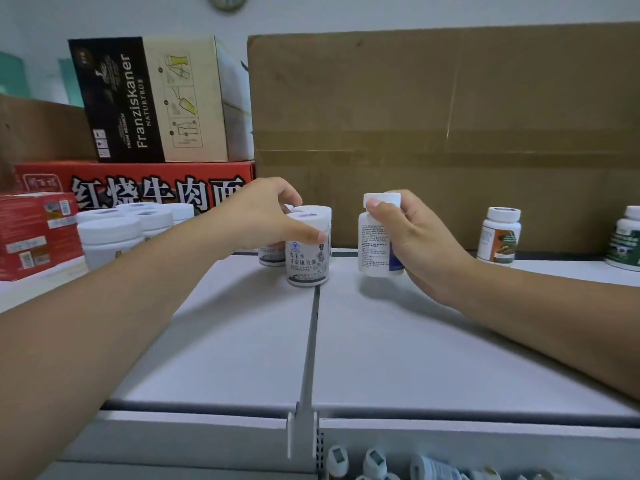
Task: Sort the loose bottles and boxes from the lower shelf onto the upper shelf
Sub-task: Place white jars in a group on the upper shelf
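Note:
On the white upper shelf (242, 341), my left hand (263, 213) grips the cap of a white bottle with a grey printed label (306, 258), which stands on the shelf in a small cluster of like bottles (272, 254). My right hand (412, 233) holds a taller white bottle with a blue-edged label (375, 244) upright, its base just above the shelf, thumb on the cap. At the bottom edge, several loose bottles (374, 460) lie on the lower shelf.
At the left stand several large white jars (110, 237) and red boxes (31, 233). A white bottle with an orange label (498, 237) and a green-labelled one (625, 242) stand at the right. Cardboard (450, 133) walls off the back.

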Available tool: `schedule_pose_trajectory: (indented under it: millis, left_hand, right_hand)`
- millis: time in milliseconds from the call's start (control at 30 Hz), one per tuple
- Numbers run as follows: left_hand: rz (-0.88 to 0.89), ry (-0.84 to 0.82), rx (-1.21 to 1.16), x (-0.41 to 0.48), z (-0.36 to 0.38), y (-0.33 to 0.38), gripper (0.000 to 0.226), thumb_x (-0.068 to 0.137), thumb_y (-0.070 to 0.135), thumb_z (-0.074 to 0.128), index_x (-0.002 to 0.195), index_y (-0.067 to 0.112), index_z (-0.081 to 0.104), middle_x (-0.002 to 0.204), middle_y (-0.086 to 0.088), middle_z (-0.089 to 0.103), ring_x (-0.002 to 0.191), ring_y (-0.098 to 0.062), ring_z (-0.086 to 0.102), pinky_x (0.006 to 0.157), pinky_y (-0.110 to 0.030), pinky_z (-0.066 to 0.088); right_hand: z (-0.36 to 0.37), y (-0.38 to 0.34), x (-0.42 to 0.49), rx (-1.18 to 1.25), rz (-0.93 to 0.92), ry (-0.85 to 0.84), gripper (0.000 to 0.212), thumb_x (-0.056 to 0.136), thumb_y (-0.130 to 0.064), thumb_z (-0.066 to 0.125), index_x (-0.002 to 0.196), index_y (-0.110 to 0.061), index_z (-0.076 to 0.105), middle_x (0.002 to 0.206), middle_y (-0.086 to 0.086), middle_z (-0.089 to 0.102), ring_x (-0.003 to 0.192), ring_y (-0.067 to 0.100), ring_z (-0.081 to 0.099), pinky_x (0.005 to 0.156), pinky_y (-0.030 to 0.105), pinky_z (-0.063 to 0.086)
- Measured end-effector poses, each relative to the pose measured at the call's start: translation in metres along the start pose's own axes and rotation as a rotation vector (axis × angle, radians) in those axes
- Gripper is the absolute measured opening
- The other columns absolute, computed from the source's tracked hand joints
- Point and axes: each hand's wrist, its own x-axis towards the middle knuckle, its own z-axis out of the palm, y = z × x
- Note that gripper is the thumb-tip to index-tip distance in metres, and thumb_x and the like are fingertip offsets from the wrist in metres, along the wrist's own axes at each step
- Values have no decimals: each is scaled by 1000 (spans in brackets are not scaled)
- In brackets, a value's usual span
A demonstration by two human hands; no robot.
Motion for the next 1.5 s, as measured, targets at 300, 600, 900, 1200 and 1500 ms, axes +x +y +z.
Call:
schedule_pose_trajectory:
  millis: [300, 600, 900, 1200, 1500]
  left_hand:
    - [-18, 67, 71, -10, 1, -3, 68, 60, 58, 85, 106, 23, 51, 96, 6, 61, 84, -11, 61, 74, -37, 54]
    - [-81, -341, 310, -16, -15, -18, 47, 74, 60, 73, 94, 17, 72, 91, -2, 72, 82, -15, 72, 73, -28, 59]
    - [-35, -597, 720, -33, -19, -10, 94, 50, 90, 42, 122, 33, 63, 124, 13, 59, 118, -12, 54, 108, -36, 40]
    - [-65, -602, 771, -34, -15, -7, 78, 76, 80, 48, 137, 32, 49, 140, 9, 49, 125, -16, 48, 109, -35, 38]
    - [-62, -603, 801, -35, -14, -8, 79, 74, 83, 46, 136, 35, 47, 139, 8, 49, 121, -18, 53, 108, -38, 40]
  right_hand:
    - [-29, -16, -2, 19, 23, -16, 16, 93, -31, 64, 103, -19, 63, 90, -1, 69, 87, 17, 69, 80, 41, 57]
    - [-85, -18, -1, -295, 118, -12, 28, 86, -35, 72, 106, -16, 70, 105, 7, 76, 88, 17, 73, 82, 33, 58]
    - [-102, 1, 14, -417, 199, -20, 30, 80, -26, 80, 108, -18, 69, 102, 1, 75, 87, 11, 73, 81, 26, 59]
    - [-108, 16, 19, -422, 204, 15, 46, 79, -11, 81, 122, -11, 63, 111, 6, 72, 100, 18, 71, 88, 31, 57]
    - [-104, 30, 24, -459, 142, 34, 46, 84, -9, 77, 127, -12, 61, 111, 3, 73, 102, 18, 70, 97, 38, 54]
